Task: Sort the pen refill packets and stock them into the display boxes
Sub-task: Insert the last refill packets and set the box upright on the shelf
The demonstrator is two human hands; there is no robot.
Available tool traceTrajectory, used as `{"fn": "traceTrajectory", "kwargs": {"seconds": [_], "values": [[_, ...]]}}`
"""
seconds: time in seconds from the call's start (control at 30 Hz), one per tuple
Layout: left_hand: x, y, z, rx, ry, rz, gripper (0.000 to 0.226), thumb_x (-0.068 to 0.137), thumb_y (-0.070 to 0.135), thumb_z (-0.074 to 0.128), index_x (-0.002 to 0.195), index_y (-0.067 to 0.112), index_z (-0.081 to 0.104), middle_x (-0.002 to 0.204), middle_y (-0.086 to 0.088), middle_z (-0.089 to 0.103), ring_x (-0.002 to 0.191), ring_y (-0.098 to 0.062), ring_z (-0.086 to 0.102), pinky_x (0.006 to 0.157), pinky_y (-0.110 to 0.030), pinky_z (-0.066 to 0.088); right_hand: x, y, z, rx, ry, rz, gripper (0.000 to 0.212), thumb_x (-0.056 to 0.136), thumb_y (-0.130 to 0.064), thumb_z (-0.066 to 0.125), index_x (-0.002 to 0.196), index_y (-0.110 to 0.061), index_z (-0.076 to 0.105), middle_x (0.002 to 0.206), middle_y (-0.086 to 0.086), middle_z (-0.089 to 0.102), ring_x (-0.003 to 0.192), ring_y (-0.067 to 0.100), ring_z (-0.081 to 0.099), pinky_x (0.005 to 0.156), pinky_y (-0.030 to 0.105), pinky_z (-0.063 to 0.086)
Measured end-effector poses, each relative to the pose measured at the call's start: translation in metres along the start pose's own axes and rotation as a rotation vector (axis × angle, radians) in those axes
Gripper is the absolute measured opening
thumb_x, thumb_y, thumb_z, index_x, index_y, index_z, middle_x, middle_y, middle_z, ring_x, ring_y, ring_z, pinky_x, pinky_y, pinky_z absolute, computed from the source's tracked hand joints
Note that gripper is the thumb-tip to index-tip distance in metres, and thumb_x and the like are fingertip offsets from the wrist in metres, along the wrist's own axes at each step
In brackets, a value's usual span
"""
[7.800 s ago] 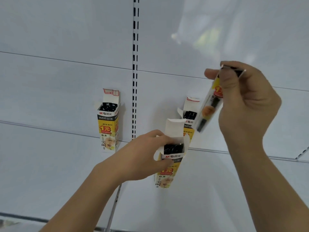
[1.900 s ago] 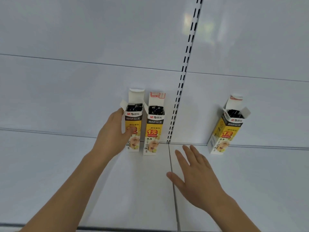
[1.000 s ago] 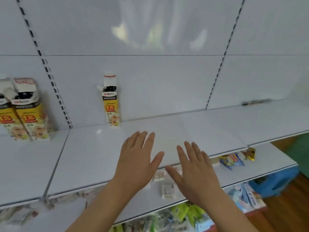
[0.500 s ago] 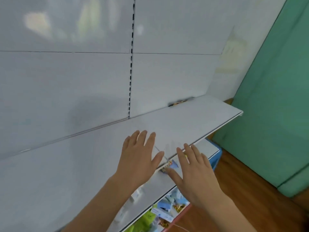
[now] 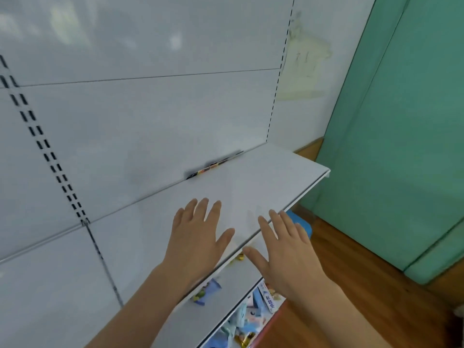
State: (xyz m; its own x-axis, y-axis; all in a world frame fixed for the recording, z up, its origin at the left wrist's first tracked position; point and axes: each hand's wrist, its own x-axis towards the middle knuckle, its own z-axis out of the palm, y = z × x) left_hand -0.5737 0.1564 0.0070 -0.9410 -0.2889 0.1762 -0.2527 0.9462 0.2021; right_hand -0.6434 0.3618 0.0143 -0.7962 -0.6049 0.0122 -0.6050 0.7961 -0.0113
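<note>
Both hands, left hand [image 5: 198, 237] and right hand [image 5: 286, 247], are swinging rightward, spread flat and holding nothing. Refill packets [image 5: 213, 167] are lying against the shelf [image 5: 263, 177] back; probably light and slippery, best pinched mid-length.

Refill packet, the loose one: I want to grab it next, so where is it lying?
In the head view the refill packet lies flat at the back of the white shelf, against the rear panel, beyond both open hands and slightly right of centre.
</note>
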Motion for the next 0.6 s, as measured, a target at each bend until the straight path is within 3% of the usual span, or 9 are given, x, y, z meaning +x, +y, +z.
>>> {"fn": "traceTrajectory", "kwargs": {"seconds": [0.27,0.4,0.6], "values": [[0.077,0.052,0.027,0.038,0.014,-0.159,0.089,0.091,0.075,0.003,0.164,0.028,0.023,0.170,-0.002,0.027,0.159,-0.026,0.019,0.130,-0.047,0.015,0.106,0.091,0.004,0.014,-0.033,-0.169,0.090,0.095,-0.080,0.002,0.168,-0.028,-0.002,0.177,0.004,-0.007,0.163,0.027,-0.010,0.132,0.051,0.003],[0.106,0.052,0.036,0.040,0.046,-0.226,0.085,0.096,0.072,0.011,0.160,0.024,0.037,0.165,-0.004,0.039,0.154,-0.028,0.032,0.126,-0.049,0.026,0.154,0.104,0.009,0.016,-0.040,-0.264,0.086,0.099,-0.079,0.004,0.168,-0.027,-0.003,0.177,0.004,-0.006,0.163,0.027,-0.009,0.132,0.050,0.002],[0.151,0.034,0.049,0.059,0.066,-0.312,0.083,0.096,0.071,0.012,0.160,0.025,0.036,0.164,-0.002,0.040,0.153,-0.026,0.033,0.126,-0.046,0.027,0.231,0.099,0.012,0.001,-0.050,-0.366,0.097,0.089,-0.080,-0.005,0.168,-0.025,0.001,0.177,0.006,-0.002,0.163,0.027,-0.005,0.132,0.050,0.007]]}}
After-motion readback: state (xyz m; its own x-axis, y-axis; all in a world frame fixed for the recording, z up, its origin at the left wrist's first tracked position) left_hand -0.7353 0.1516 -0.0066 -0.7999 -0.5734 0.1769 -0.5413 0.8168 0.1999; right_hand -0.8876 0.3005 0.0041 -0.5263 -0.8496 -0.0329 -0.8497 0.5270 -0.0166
